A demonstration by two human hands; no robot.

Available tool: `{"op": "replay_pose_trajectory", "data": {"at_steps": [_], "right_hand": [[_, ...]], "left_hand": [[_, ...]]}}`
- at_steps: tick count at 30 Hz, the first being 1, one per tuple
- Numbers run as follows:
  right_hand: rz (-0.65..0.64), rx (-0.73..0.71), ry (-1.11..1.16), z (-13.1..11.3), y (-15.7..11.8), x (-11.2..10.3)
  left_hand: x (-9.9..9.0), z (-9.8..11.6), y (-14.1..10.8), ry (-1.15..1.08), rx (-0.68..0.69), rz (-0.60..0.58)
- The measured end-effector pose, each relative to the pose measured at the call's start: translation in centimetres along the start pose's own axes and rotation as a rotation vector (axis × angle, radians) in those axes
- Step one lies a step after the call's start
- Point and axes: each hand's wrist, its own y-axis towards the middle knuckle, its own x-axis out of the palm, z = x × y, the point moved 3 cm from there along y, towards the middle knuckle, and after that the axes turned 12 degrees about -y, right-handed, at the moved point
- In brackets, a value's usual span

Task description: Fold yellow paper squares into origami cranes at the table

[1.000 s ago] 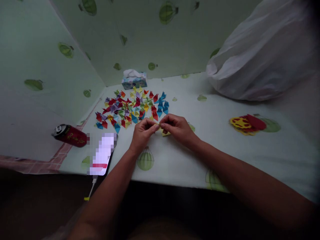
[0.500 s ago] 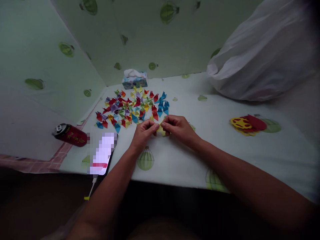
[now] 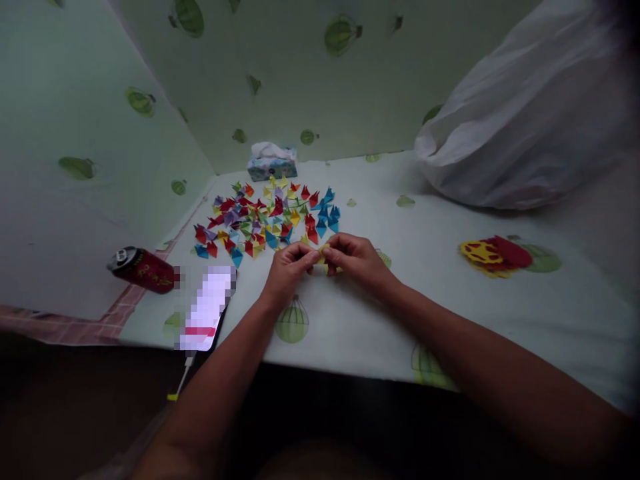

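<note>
A small piece of yellow folded paper (image 3: 324, 254) is pinched between my two hands, mostly covered by the fingers. My left hand (image 3: 293, 267) grips its left side with thumb and curled fingers. On the other side, my right hand (image 3: 356, 259) pinches it the same way, thumb tips almost meeting. Just beyond the hands spreads a crowd of small folded paper cranes (image 3: 277, 205) in red, blue, yellow, purple and green. The exact fold of the paper in my fingers is hidden.
A tissue box (image 3: 273, 166) stands against the back wall. To the left are a tilted-looking red can (image 3: 145, 270) and a phone (image 3: 210, 307) on a cable. Red and yellow cutouts (image 3: 509, 253) lie right, below a large white plastic bag (image 3: 505, 147).
The yellow paper has shifted slightly between my fingertips, and both hands stay pinched on it. The whole view has moved a little; the things on the table stay put.
</note>
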Motion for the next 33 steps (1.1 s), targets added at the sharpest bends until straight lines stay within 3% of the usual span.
{"op": "replay_pose_trajectory", "data": {"at_steps": [6,11,19,33], "right_hand": [[-0.046,-0.002,-0.074,-0.43,0.04,-0.08],[-0.055,-0.02,-0.086,-0.45,-0.01,0.04],[-0.045,-0.139,-0.335,-0.74,0.08,0.05],[-0.071,-0.109,-0.117,-0.21,0.16,0.17]], "left_hand": [[0.08,-0.53,0.07,-0.045,-0.049,-0.029],[-0.09,-0.46,0.17,-0.061,-0.009,0.019],[0.19,-0.23,-0.01,-0.025,-0.012,-0.011],[-0.18,-0.55,0.13,-0.112,0.022,-0.008]]}}
